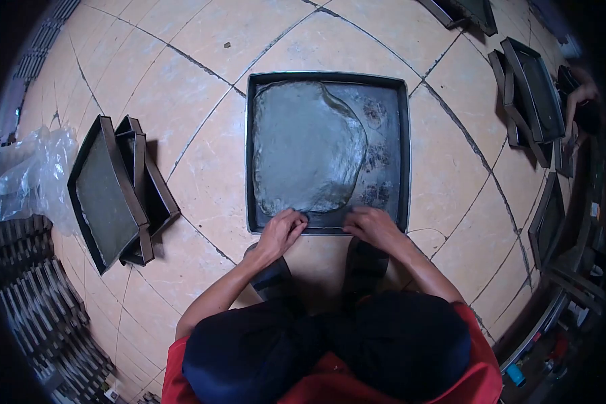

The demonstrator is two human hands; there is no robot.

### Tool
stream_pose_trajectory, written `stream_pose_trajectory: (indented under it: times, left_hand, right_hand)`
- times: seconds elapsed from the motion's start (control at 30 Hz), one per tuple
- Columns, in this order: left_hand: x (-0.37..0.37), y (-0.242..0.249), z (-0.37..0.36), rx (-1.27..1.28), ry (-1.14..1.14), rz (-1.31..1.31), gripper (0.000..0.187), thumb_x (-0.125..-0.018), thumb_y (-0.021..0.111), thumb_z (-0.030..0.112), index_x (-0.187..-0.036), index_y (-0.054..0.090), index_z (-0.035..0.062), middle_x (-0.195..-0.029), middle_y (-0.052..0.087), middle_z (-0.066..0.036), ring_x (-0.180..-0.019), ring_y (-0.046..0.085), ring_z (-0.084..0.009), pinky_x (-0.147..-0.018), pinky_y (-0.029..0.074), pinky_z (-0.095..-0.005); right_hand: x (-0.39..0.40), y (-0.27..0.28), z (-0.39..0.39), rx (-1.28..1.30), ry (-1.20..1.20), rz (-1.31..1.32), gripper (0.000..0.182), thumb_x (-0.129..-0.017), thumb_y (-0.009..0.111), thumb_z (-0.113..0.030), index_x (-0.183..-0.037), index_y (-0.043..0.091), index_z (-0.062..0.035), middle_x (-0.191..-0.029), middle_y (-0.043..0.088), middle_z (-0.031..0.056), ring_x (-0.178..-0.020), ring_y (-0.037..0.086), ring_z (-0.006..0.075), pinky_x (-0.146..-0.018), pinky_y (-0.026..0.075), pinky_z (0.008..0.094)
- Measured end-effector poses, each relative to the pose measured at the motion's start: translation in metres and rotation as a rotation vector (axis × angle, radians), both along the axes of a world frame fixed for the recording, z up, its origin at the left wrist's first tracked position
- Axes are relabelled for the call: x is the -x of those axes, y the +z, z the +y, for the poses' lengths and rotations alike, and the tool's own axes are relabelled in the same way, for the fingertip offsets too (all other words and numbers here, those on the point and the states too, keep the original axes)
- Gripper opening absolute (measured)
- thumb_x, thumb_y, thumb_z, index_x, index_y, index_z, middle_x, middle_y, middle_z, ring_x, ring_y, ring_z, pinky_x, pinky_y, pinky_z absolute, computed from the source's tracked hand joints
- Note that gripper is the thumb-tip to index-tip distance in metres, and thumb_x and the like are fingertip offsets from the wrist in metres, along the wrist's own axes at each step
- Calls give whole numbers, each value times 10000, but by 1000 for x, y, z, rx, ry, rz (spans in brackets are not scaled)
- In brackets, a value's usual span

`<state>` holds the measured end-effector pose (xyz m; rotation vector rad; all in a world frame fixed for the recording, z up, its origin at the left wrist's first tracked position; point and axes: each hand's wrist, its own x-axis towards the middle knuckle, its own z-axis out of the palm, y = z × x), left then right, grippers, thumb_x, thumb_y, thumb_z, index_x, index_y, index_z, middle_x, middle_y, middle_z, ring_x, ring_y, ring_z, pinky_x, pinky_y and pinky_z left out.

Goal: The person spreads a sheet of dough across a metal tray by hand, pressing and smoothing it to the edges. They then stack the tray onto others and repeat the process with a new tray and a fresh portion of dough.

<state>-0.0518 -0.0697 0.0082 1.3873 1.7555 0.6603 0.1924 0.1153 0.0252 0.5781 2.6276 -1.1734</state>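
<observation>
A square dark metal tray (408,148) lies on the floor in front of me. In it a smooth, grey-green, dough-like slab (303,148) covers the left and middle; its right edge is rounded and has a fold near the top. My left hand (281,234) reaches over the near rim, fingers curled together at the slab's near edge. Over the same rim, further right, my right hand (374,226) is closed too, its fingertips inside the tray just below the slab's near right corner. What either hand's fingers hold, if anything, is hidden.
Stacked trays (108,195) with a similar grey layer stand at left beside clear plastic sheeting (37,178). More trays (535,91) are stacked at right, near another person's arm (576,104). Dark racks of slats (44,303) line the lower left. The tiled floor is cracked.
</observation>
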Motion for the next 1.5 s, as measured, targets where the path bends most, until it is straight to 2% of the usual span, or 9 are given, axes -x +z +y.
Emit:
stream_pose_trajectory:
  times: [0.1, 0.4, 0.6, 0.73, 0.77, 0.87, 1.1, 1.2, 1.5]
  left_hand:
    - [0, 3, 27, -72, -24, 120, 231, -907, 753, 155, -1060, 654, 14, -1004, 589, -166, -1026, 606, -384, -905, 509, -457]
    - [7, -16, 28, -100, -175, 273, 189, -936, 625, 81, -1101, 670, 2, -1063, 585, -173, -1054, 601, -362, -917, 510, -452]
    - [5, -16, 18, -78, -300, -4, 202, -1030, 569, 124, -1094, 664, -43, -1059, 661, -208, -1045, 644, -404, -931, 528, -468]
    - [1, -9, 7, -102, -408, 66, 247, -1061, 562, 196, -1116, 663, -23, -1026, 670, -214, -1028, 658, -391, -932, 534, -469]
    - [3, -9, 1, -82, -391, 77, 251, -1063, 564, 206, -1109, 661, -20, -1022, 673, -213, -1019, 660, -390, -923, 538, -471]
    - [13, 2, -17, -29, -369, 92, 264, -1065, 573, 238, -1083, 654, -13, -1002, 682, -210, -996, 667, -387, -897, 551, -474]
    - [29, 9, -37, 20, -364, 185, 263, -1074, 562, 257, -1035, 631, 7, -978, 678, -200, -962, 676, -377, -883, 562, -464]
    - [42, 15, -27, 48, -385, 212, 194, -1027, 589, 169, -1082, 639, -10, -988, 665, -194, -1004, 666, -374, -894, 561, -459]
    - [58, -3, -9, -68, -525, 450, 302, -841, 599, 56, -1131, 637, -19, -1098, 618, -157, -1084, 633, -348, -963, 535, -406]
  right_hand:
    - [36, -32, -15, -76, -91, 356, 235, -853, 786, -191, -1030, 683, -76, -1026, 620, 118, -1030, 645, 338, -847, 543, 458]
    - [56, -40, -8, -223, 38, 446, 181, -941, 703, -151, -1052, 600, -52, -1038, 575, 130, -1004, 601, 350, -872, 517, 451]
    - [43, -55, 9, 202, 274, 280, 131, -1073, 519, -142, -1136, 567, -37, -1029, 599, 169, -991, 605, 388, -828, 504, 490]
    - [40, -52, 19, -137, 619, 327, 393, -1004, 554, -166, -1396, 576, -141, -1018, 562, 121, -956, 617, 323, -819, 538, 439]
    - [40, -50, 20, -225, 714, 361, 527, -968, 555, -168, -1493, 547, -215, -1035, 532, 104, -987, 607, 276, -817, 549, 404]
    - [40, -47, 20, -218, 734, 367, 450, -1011, 499, -166, -1455, 563, -191, -1253, 581, 119, -1152, 602, 281, -969, 523, 466]
    - [67, -69, 9, -233, 844, 501, 444, -1001, 503, -169, -1434, 580, -112, -1572, 504, 51, -1482, 449, 246, -1219, 379, 415]
    - [90, -29, 10, -331, 977, 318, 453, -1007, 494, -159, -1451, 564, -112, -1598, 488, 36, -1510, 422, 254, -1243, 358, 430]
    - [97, -53, -12, -226, 841, 299, 523, -1060, 398, -210, -1580, 434, -159, -1661, 424, 1, -1557, 359, 210, -1336, 147, 491]
